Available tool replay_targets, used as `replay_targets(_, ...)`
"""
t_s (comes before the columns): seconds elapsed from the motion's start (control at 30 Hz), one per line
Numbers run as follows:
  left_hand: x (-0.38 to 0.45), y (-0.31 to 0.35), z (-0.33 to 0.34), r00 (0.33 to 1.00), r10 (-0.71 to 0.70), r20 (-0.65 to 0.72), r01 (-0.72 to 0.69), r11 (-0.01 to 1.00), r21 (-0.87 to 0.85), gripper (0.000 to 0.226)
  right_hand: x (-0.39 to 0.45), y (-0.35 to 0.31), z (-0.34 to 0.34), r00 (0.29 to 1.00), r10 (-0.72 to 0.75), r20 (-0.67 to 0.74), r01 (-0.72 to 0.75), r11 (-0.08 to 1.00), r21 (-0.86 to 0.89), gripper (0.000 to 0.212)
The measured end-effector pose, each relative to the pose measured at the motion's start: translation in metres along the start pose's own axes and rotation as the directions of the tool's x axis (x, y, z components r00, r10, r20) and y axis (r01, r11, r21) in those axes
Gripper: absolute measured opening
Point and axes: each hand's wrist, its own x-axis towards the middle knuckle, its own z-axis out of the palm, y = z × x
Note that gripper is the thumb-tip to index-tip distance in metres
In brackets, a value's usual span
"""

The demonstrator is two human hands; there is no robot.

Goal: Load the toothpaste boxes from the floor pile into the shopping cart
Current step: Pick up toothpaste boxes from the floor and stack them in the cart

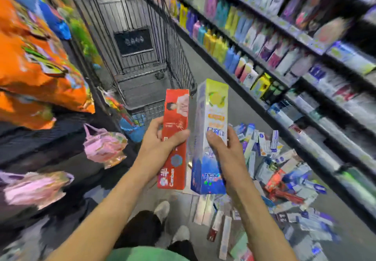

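My left hand (pixel 162 138) grips a long red toothpaste box (pixel 176 114) around its middle, held upright. Beside it my right hand (pixel 223 144) grips a taller white, blue and yellow toothpaste box (pixel 211 118), also upright. Both boxes hover just in front of the near end of the black wire shopping cart (pixel 140 61), whose basket looks bare inside. The floor pile of toothpaste boxes (pixel 284 179) spreads over the grey floor at the lower right, below and right of my hands.
Shelves of boxed products (pixel 284 46) run along the right side of the aisle. On the left hang orange snack bags (pixel 34 61) and pink pouches (pixel 103 146). My feet in light shoes (pixel 162 209) stand at the pile's left edge.
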Motion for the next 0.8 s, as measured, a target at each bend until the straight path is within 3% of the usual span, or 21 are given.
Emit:
replay_targets(0.13, 0.017, 0.031, -0.017, 0.999, 0.023, -0.049, -0.027, 0.997, -0.068, 0.066, 0.022, -0.029, 0.032, 0.999, 0.0, 0.033, 0.001, 1.0, -0.028, 0.046)
replay_targets(0.23, 0.044, 0.05, -0.033, 0.994, 0.066, -0.084, -0.074, 0.993, -0.095, 0.058, 0.05, -0.037, 0.06, 0.997, 0.034, 0.063, -0.03, 0.998, -0.054, 0.043)
replay_targets(0.57, 0.171, 0.088, -0.103, 0.976, 0.15, -0.157, -0.143, 0.988, 0.053, 0.063, 0.16, -0.05, 0.168, 0.994, 0.029, 0.105, -0.011, 0.985, -0.17, 0.044)
replay_targets(0.8, 0.237, 0.098, -0.128, 0.959, 0.095, -0.267, -0.102, 0.995, -0.011, 0.059, 0.23, -0.043, 0.208, 0.993, 0.067, 0.096, -0.042, 0.969, -0.245, 0.048)
